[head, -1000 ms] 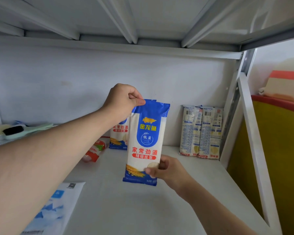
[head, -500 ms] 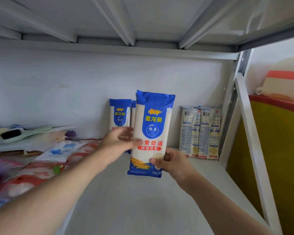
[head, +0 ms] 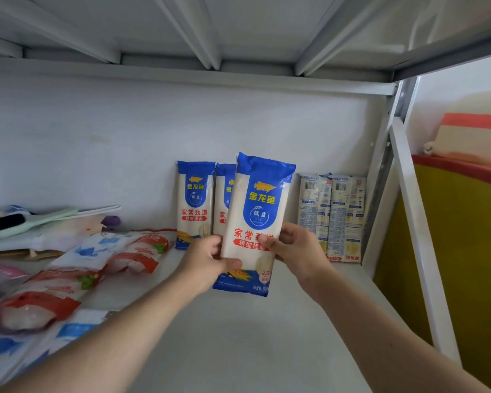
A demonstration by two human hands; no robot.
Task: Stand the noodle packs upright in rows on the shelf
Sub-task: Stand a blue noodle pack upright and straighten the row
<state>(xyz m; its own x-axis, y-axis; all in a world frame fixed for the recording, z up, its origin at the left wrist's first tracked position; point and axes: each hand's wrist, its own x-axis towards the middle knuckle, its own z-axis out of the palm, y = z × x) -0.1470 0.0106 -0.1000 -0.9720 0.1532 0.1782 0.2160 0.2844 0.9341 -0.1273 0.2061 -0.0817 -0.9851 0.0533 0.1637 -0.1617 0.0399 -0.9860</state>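
Observation:
I hold a blue-and-white noodle pack (head: 257, 211) upright above the white shelf (head: 238, 341), slightly tilted. My left hand (head: 204, 262) grips its lower left edge, thumb across the front. My right hand (head: 295, 251) grips its right edge at mid-height. Behind it, two matching blue packs (head: 194, 205) stand upright against the back wall, the second partly hidden. To the right, two packs with their printed backs showing (head: 332, 217) stand by the shelf post.
Several red-and-white and blue-and-white flat bags (head: 77, 268) lie scattered on the left of the shelf. A brush with a green handle (head: 26, 221) lies at the far left. A white shelf post (head: 417, 222) and a yellow panel (head: 459, 251) bound the right side.
My left hand dropped from the pack's top edge to its lower left side. The pack rose a little and moved back toward the standing packs. The view shifted left, showing more bags.

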